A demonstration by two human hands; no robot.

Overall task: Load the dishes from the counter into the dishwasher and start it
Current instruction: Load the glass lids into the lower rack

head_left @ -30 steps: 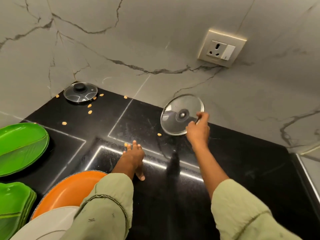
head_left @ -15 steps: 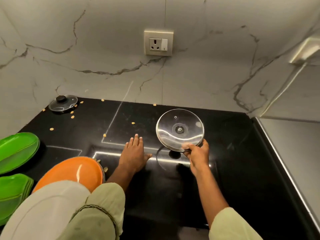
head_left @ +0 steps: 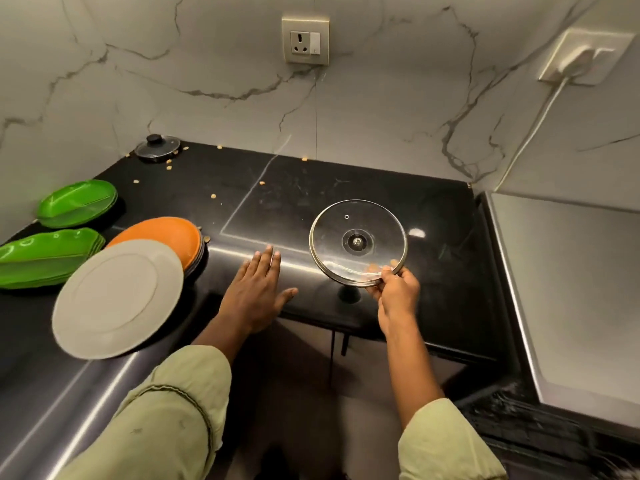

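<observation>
My right hand (head_left: 394,299) pinches the near rim of a round glass lid (head_left: 349,226) with a metal edge, holding it tilted above the black counter (head_left: 346,174). My left hand (head_left: 256,292) rests flat on the counter near its front edge, fingers straight. To the left lie a grey plate (head_left: 117,299), an orange plate stack (head_left: 166,233) partly under it, and two groups of green leaf-shaped plates (head_left: 78,202) (head_left: 45,258). A small dark-knobbed glass lid (head_left: 157,147) sits in the far left corner.
Crumbs are scattered over the back left of the counter. The marble wall carries a socket (head_left: 304,39) and a plugged-in white cable (head_left: 540,116). A grey steel surface (head_left: 571,289) adjoins the counter on the right. Dark cabinet fronts lie below the edge.
My right hand has drawn the glass lid from the back wall toward the counter's front edge. The view has pulled back and downward; my left hand stays flat on the counter.
</observation>
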